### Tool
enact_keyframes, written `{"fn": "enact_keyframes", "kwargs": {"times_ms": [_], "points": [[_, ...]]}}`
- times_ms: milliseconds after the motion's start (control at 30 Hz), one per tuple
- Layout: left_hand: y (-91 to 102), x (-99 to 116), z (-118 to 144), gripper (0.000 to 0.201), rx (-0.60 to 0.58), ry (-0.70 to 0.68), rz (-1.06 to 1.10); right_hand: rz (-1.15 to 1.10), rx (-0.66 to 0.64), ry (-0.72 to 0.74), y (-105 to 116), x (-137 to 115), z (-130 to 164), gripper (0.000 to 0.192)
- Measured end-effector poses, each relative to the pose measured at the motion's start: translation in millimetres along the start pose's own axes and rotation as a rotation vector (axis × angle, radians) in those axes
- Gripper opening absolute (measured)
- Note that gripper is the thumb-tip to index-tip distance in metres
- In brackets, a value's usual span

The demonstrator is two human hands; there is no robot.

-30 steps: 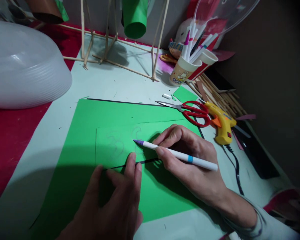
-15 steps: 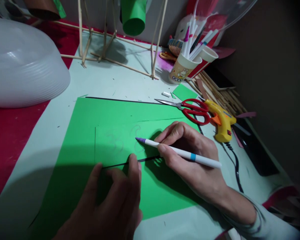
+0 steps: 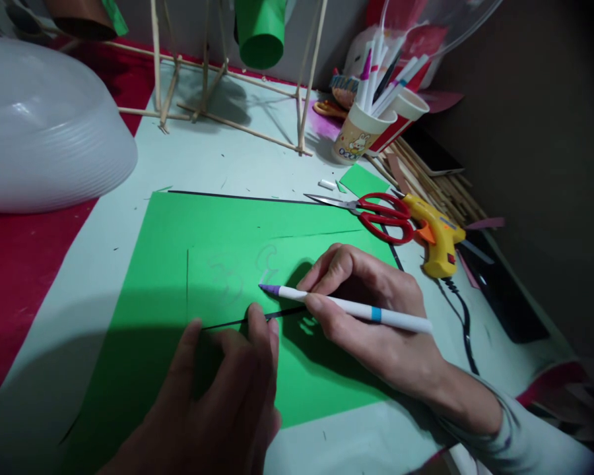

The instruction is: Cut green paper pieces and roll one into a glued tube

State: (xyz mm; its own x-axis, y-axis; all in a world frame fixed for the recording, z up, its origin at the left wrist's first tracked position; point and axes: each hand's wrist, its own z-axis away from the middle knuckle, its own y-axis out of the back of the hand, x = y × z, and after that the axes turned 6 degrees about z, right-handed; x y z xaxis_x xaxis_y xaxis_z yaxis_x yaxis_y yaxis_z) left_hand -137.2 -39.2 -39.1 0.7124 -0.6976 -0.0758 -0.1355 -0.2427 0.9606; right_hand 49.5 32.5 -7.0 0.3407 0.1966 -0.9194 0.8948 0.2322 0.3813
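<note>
The left hand [image 3: 218, 396] lies flat, fingers spread, pinning the green paper [image 3: 228, 290] to the desk [image 3: 218, 158]. At its 2 o'clock, the right hand [image 3: 371, 316] pinches a purple marker [image 3: 346, 308], tip angled onto faint pencil outlines.

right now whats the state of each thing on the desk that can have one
marker: uncapped, held in the right hand, purple tip just over the green paper
left hand: flat, pressing on the green paper
scissors: lying flat, blades shut
glue gun: lying on its side, cord attached
paper cups: upright, holding pens
white bowl: upside down
</note>
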Motion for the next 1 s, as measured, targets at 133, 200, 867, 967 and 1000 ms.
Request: {"fn": "enact_keyframes", "kwargs": {"times_ms": [133,200,867,967,1000], "points": [[0.8,-0.4,-0.2,0.040,-0.011,-0.002,-0.001,-0.003,-0.045,0.018,1.5,-1.4,0.0,0.016],[1.2,-0.7,-0.2,0.039,-0.011,-0.008,-0.002,0.007,-0.070,0.025,2.4,-1.7,0.4,0.017],[-2.9,-1.0,3.9,0.042,-0.007,-0.033,-0.017,0.052,-0.084,0.041,23.5,-0.1,2.8,0.019],[-4.4,-1.7,5.3,0.042,0.004,-0.055,-0.041,0.071,-0.060,0.027,26.8,0.9,2.6,0.020],[-4.8,-1.9,5.7,0.043,0.007,-0.059,-0.049,0.074,-0.055,0.025,27.1,1.1,2.5,0.020]]}}
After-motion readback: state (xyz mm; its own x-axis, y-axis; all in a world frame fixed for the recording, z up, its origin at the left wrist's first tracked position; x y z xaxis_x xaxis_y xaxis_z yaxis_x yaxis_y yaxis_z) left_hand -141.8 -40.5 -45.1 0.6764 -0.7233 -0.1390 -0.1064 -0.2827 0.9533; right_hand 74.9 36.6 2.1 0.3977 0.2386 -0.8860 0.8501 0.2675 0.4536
